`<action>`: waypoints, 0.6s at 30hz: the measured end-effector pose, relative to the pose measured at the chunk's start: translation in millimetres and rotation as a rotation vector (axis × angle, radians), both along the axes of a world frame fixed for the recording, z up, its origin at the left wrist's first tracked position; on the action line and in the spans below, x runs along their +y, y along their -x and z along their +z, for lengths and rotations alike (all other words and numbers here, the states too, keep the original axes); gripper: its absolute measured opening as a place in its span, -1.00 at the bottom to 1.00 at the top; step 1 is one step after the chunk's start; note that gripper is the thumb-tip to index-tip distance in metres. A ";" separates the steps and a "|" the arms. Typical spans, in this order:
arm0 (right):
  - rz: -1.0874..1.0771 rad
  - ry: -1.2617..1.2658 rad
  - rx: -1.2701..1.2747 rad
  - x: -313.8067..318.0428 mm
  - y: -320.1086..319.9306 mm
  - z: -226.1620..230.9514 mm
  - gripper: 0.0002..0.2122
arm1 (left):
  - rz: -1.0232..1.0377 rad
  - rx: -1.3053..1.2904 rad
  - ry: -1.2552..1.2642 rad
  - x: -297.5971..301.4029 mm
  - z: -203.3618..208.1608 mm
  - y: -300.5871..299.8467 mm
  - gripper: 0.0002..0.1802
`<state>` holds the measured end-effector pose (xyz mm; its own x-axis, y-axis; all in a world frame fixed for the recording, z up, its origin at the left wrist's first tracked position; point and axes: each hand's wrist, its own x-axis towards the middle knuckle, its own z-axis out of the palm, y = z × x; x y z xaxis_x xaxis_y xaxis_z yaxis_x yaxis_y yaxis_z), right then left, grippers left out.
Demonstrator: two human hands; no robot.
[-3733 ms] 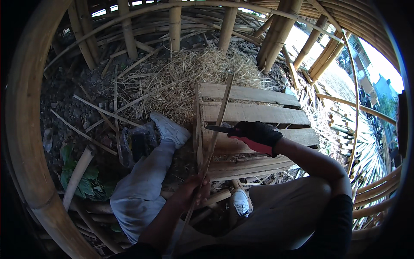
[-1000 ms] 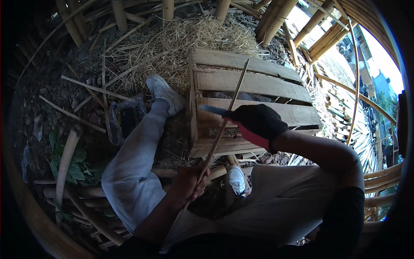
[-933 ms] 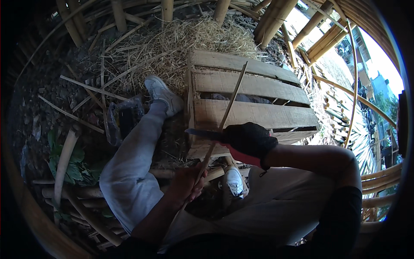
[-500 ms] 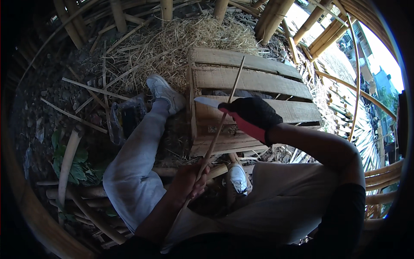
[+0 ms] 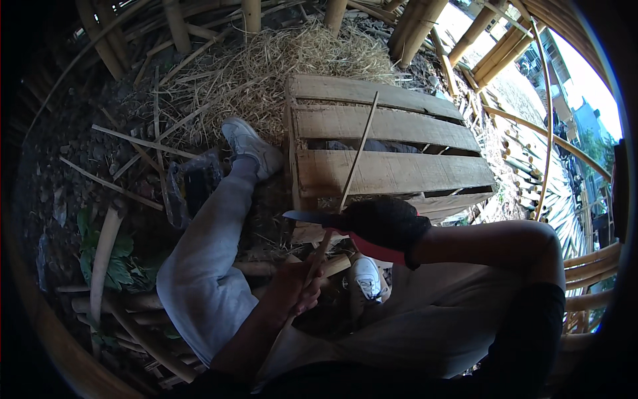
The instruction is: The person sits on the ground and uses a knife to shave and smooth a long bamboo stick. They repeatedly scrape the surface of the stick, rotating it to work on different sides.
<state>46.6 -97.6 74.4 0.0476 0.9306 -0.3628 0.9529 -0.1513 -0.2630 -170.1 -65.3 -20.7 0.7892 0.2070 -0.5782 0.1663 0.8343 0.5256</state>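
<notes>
Sliding lower along the strip (image 5: 359,151) since the earlier frame, the gloved right hand (image 5: 385,229) is bringing the knife (image 5: 310,217) with it, while the bare left hand (image 5: 302,286) is staying in much the same place. The right hand is closing round the knife, whose blade is pointing left across the strip; the left hand is wrapping its fingers round the strip farther down. From there the strip is slanting up and away, its far end showing over the wooden crate (image 5: 392,169); whether it is touching the slats is hard to tell.

As for progress, the strip is already showing as one slim, separate length, and the knife work on it is seemingly under way. No fresh cut is standing out, so how much is remaining is unclear.

The crate is resting on rough, littered ground (image 5: 76,143), a pale shoe (image 5: 251,147) standing just beside it. Dry straw (image 5: 286,66) is spreading behind, bamboo posts (image 5: 176,26) are rising at the back, and sunlight is falling on cut bamboo (image 5: 528,189) at the right.
</notes>
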 end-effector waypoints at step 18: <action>0.057 -0.105 0.021 -10.3 -16.0 -29.2 -0.68 | -0.004 -0.007 0.028 -0.2 0.3 -3.3 -0.66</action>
<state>62.6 -107.9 45.2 -0.0132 0.9645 -0.2638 0.9532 -0.0675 -0.2946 -166.8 -65.5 -20.4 0.7943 0.1874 -0.5779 0.1661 0.8480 0.5033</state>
